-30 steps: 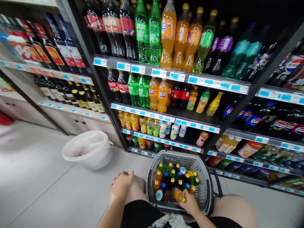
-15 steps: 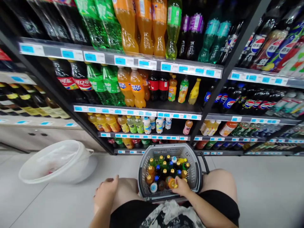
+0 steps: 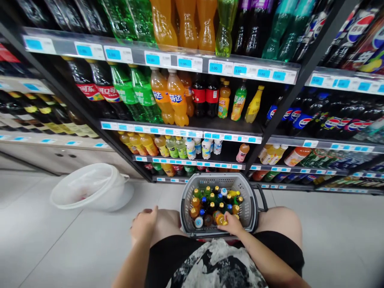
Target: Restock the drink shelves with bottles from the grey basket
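Note:
Between my knees stands a grey plastic shopping basket (image 3: pixel 249 200) packed with several upright drink bottles, most with yellow, blue or white caps. My right hand (image 3: pixel 233 225) reaches over its near edge, fingers closed near the cap of an orange juice bottle (image 3: pixel 220 218). That bottle leans with its cap toward me, at the near side of the basket. My left hand (image 3: pixel 144 222) rests on my left knee, holding nothing, with the thumb apart from the fingers.
Ahead rises a black drinks shelf (image 3: pixel 222 126) with soda and juice bottles on several levels. A white plastic bucket (image 3: pixel 120 192) sits tilted on the tiled floor (image 3: pixel 39 232) at left. The basket's dark handle (image 3: pixel 263 198) sticks out at right.
The view has shifted, so shelves sit higher and bucket and basket appear slightly further right and up. My right hand keeps its hold on the orange juice bottle; my left stays on the knee.

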A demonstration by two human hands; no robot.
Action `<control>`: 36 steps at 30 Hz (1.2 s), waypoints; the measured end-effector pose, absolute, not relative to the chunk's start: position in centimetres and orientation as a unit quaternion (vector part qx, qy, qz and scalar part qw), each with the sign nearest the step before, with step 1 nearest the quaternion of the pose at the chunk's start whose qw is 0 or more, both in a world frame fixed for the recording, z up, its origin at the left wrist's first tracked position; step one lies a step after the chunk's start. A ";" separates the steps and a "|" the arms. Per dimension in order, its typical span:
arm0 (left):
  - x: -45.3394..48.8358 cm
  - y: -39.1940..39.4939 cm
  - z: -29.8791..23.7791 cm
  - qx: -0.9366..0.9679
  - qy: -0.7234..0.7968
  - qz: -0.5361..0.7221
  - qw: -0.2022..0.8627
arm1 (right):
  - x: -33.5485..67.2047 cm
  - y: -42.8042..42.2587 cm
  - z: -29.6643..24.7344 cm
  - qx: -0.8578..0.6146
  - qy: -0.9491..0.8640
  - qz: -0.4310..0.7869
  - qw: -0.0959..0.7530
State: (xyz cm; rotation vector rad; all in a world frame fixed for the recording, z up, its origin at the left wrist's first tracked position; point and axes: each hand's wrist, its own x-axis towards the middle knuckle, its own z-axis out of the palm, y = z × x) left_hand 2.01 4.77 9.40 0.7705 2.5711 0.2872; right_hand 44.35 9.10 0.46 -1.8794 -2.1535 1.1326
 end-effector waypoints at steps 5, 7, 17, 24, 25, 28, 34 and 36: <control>2.5 4.7 10.0 0.278 0.929 0.099 0.222 | 44.5 9.2 0.2 -0.609 -0.679 0.408 0.028; 2.7 4.8 10.2 0.272 0.931 0.095 0.224 | 44.5 9.2 0.1 -0.609 -0.679 0.408 0.031; 3.0 4.5 10.3 0.262 0.933 0.103 0.224 | 44.7 9.1 -0.6 -0.610 -0.682 0.402 0.041; 3.0 4.6 10.4 0.262 0.933 0.112 0.220 | 44.8 9.0 -0.5 -0.602 -0.675 0.424 0.040; 3.0 4.6 10.4 0.261 0.933 0.113 0.221 | 44.8 9.0 -0.5 -0.601 -0.675 0.426 0.039; 3.1 4.6 10.5 0.259 0.933 0.110 0.223 | 44.8 8.9 -0.4 -0.602 -0.673 0.429 0.041; 3.2 4.5 10.8 0.255 0.935 0.110 0.220 | 44.8 8.9 -0.5 -0.600 -0.675 0.427 0.048; 3.2 4.6 10.8 0.253 0.935 0.110 0.222 | 44.8 8.9 -0.6 -0.601 -0.675 0.425 0.047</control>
